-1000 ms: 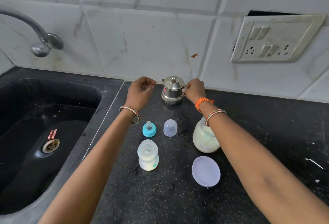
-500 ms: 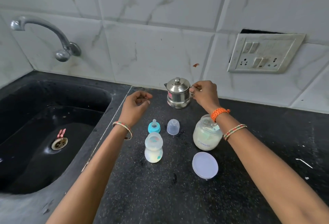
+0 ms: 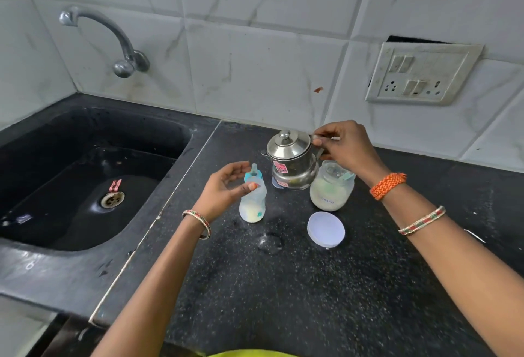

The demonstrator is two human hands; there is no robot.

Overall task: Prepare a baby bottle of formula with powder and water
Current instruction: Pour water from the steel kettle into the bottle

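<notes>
1. Bottle (image 3: 253, 202) stood uncapped on the black counter (image 3: 283, 285), powder at its bottom.
2. Left hand (image 3: 224, 189) hovered beside it, fingers loosely spread, gripping nothing.
3. Right hand (image 3: 344, 145) grasped the steel pot (image 3: 292, 158) handle, the pot raised beside the powder jar (image 3: 331, 189).

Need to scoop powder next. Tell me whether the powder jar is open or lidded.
Open. The powder jar has no lid on its mouth, and a scoop handle shows inside it. Its round white lid lies flat on the counter in front.
</notes>
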